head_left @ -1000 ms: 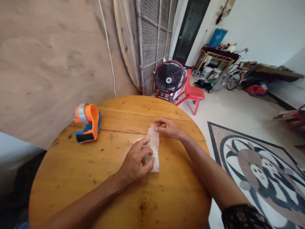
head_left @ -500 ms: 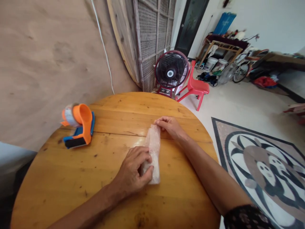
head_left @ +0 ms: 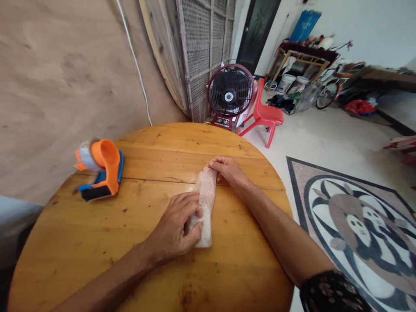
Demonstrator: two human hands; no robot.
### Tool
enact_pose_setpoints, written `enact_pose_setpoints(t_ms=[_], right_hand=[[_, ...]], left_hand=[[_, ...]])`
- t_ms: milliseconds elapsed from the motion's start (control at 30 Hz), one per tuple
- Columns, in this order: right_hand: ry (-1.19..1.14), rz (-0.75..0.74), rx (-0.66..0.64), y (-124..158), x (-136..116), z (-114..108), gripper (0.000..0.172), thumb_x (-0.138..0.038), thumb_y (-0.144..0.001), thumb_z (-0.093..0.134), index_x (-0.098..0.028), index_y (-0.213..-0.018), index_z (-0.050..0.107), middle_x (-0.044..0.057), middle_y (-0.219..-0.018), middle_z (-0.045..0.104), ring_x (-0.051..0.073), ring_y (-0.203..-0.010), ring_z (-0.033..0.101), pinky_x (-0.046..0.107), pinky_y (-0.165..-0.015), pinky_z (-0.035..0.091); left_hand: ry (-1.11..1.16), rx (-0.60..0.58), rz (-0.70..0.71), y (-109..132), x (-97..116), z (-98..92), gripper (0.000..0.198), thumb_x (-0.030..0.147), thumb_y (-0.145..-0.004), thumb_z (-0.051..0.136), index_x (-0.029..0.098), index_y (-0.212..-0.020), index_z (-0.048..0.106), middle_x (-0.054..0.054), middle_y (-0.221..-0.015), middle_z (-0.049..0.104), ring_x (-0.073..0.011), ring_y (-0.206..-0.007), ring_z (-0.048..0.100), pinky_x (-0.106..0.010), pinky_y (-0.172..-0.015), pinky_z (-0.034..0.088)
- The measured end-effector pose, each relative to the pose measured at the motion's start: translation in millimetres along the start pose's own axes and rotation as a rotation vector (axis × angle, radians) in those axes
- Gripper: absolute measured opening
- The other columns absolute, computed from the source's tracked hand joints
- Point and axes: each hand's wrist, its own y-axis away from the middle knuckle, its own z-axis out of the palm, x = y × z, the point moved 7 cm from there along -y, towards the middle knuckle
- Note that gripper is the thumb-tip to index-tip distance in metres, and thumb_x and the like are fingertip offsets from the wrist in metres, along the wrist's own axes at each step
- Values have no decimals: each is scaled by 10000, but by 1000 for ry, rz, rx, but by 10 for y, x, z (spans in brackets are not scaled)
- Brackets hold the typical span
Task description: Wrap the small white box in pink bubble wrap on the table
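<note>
A long, narrow bundle of whitish bubble wrap (head_left: 207, 197) lies on the round wooden table (head_left: 156, 234). What it contains, if anything, cannot be made out. My left hand (head_left: 180, 221) rests over its left side near the lower end, with curled fingers and thumb gripping it. At the far end, my right hand (head_left: 225, 170) pinches the upper right corner of the wrap between thumb and fingers. Further off on the left of the table stands an orange and blue tape dispenser (head_left: 110, 167) with a roll of clear tape on it.
Beyond the table's far edge stand a dark red fan (head_left: 230, 91) and a red plastic chair (head_left: 268, 113). A plywood-like wall (head_left: 71, 78) borders the table on the left. On the right, the floor carries a panda-patterned inlay (head_left: 357, 229).
The view has shifted slightly, so everything sits a little further left. Both hands keep their hold on the bubble wrap, with hardly any movement on the table.
</note>
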Motion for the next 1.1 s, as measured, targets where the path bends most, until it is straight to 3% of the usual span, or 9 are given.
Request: enact_pose_setpoints(t_ms=[167, 300, 533, 700, 933, 1033, 1100], right_hand=[[106, -56, 44, -11, -17, 14, 199, -362, -756, 573, -178, -681, 564, -59, -523, 479, 73, -397, 385, 204, -377, 279], [188, -145, 90, -59, -52, 20, 192, -336, -739, 575, -164, -652, 579, -49, -532, 474, 74, -454, 369, 209, -421, 266], [50, -11, 22, -62, -7, 4, 140, -304, -702, 591, -174, -658, 566, -46, -544, 499, 66, -415, 351, 200, -375, 262], [-103, 56, -51, -43, -28, 12, 107, -269, -669, 617, -165, -677, 595, 12, -655, 610, 80, -473, 434, 186, -368, 298], [-220, 151, -55, -24, -25, -10, 147, -282, -694, 597, -146, -735, 637, 57, -742, 651, 105, -581, 543, 182, -411, 345], [-180, 120, -36, -18, -41, -19, 177, -319, -706, 605, -150, -756, 631, 67, -808, 668, 115, -616, 562, 188, -432, 350], [-92, 16, -7, -16, -105, -43, 193, -344, -708, 625, -160, -764, 628, 45, -789, 660, 117, -628, 555, 193, -458, 350]], left_hand=[[-7, -144, 69, -43, -26, 36, 138, 166, -777, 495, 204, -908, 476, -84, -1071, 574, -273, -1319, 358, -486, -1097, 263], [26, -184, 85, -65, -86, 67, 149, 177, -779, 487, 207, -924, 470, -87, -1114, 552, -281, -1337, 337, -521, -1129, 200], [77, -179, 81, -95, -118, 68, 109, 194, -790, 479, 208, -898, 470, -87, -1084, 563, -278, -1337, 331, -502, -1119, 243], [81, -215, 56, -90, -141, 86, 101, 194, -819, 480, 210, -919, 472, -96, -1184, 543, -274, -1422, 212, -494, -1137, 209], [92, -232, 43, -99, -157, 112, 92, 206, -830, 464, 209, -922, 457, -106, -1308, 473, -260, -1428, 185, -497, -1150, 181], [86, -227, 50, -99, -163, 116, 103, 200, -818, 468, 210, -920, 458, -108, -1314, 469, -268, -1415, 207, -508, -1148, 188], [78, -220, 54, -99, -167, 114, 103, 196, -813, 471, 210, -914, 462, -107, -1293, 486, -274, -1404, 230, -512, -1144, 201]])
